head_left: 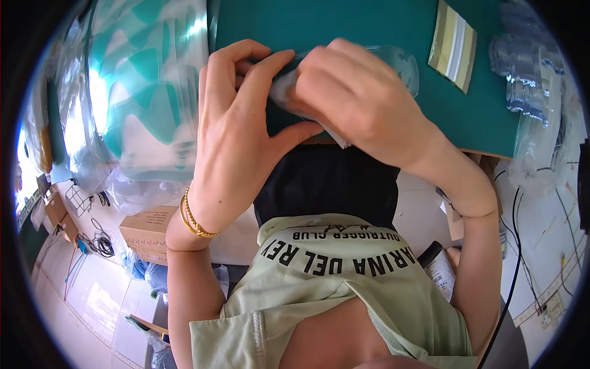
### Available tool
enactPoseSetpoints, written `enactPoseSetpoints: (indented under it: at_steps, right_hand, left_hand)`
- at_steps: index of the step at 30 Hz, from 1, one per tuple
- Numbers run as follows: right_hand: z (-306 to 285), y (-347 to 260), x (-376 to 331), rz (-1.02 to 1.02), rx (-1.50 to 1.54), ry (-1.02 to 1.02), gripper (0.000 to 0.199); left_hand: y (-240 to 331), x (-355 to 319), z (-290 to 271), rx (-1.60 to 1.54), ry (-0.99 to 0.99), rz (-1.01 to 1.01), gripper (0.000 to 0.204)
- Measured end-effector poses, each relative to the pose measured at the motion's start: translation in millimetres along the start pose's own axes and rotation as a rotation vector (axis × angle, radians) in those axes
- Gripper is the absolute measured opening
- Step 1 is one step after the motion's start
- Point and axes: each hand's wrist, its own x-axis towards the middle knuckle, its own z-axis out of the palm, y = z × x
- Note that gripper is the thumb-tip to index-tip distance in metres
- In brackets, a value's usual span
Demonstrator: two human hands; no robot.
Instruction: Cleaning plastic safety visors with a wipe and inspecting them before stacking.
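Broadly, a green bench [332, 21] fills the upper middle, and its left side carries a big, glossy spread of clear plastic sheeting [138, 92]. Bunched clear plastic [528, 86] lies at the right end. Both hands meet near the bench's front edge. The left hand [230, 126] is arched, thumb and index finger spread wide apart; the right hand [350, 92] has its fingers curled over the work. Beneath and beyond the right hand lies a clear plastic piece [405, 69], see-through and shiny, with a rounded right end. To its right, apart from it, is a cream strip [453, 48] with a whitish band along its length. Smaller still, a soft-looking grey-white piece [283, 92] sits between the hands, against the right fingers.

Motion blurs that grey-white piece, so its material is hard to name. The right fingertips are hidden; I cannot tell whether they pinch it. The right hand also covers most of the clear piece, and the sheeting runs out of view at the top.

Counted: two hands, one clear piece, one cream strip, one grey-white piece.
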Motion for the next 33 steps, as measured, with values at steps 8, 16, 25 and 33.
enactPoseSetpoints:
  at_steps: [8, 16, 25, 33]
  right_hand:
    - [-48.2, 13.4, -60.9, 0.291, -0.419, 0.171, 0.016]
    - [-42.2, 0.7, -40.2, 0.249, -0.341, 0.133, 0.019]
    - [-77.7, -22.4, -92.1, 0.648, -0.403, 0.22, 0.008]
    - [-113.5, 1.4, -75.5, 0.616, -0.837, 0.294, 0.014]
  left_hand:
    - [2.1, -0.7, -0.2, 0.005, 0.007, -0.003, 0.066]
    - [5.8, 0.1, -11.0, 0.02, -0.002, 0.053, 0.064]
    - [-2.0, -38.6, -49.3, -0.097, 0.234, 0.068, 0.063]
    - [-107.6, -55.1, -137.0, -0.14, 0.408, -0.569, 0.057]
